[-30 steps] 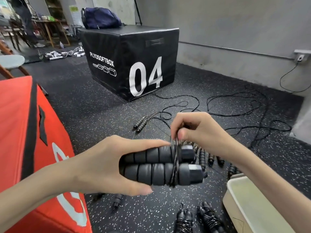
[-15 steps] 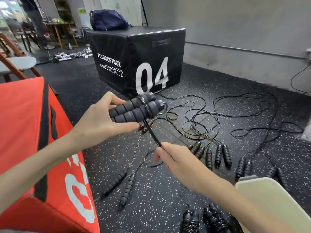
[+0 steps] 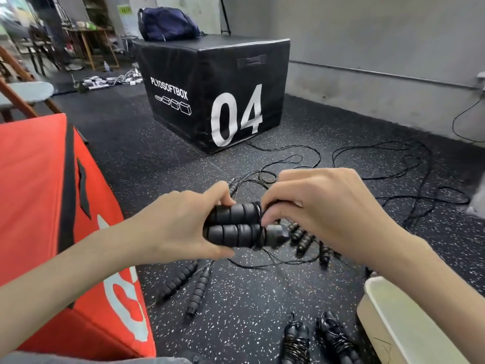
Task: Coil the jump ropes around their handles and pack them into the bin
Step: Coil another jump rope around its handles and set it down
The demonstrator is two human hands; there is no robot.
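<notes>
My left hand point(image 3: 181, 227) grips two black ribbed jump rope handles point(image 3: 233, 227) held side by side and level, in mid-air at the centre of the view. A few turns of thin black rope circle the handles near their right ends. My right hand point(image 3: 317, 214) pinches that rope at the top of the handles. Loose black rope point(image 3: 367, 158) trails over the floor behind. The pale bin point(image 3: 409, 321) sits at the lower right, under my right forearm. Two coiled jump ropes point(image 3: 315, 340) lie on the floor beside it.
Several uncoiled handle pairs lie on the speckled floor, two of them point(image 3: 189, 287) below my hands and more point(image 3: 307, 237) to the right. An orange plyo box point(image 3: 47, 206) stands close on the left. A black plyo box point(image 3: 215, 93) marked 04 stands ahead, a bag on top.
My left hand has brought the handles down and right to the centre. My right hand has come up from below with the rope to the top of the handles, laying another turn.
</notes>
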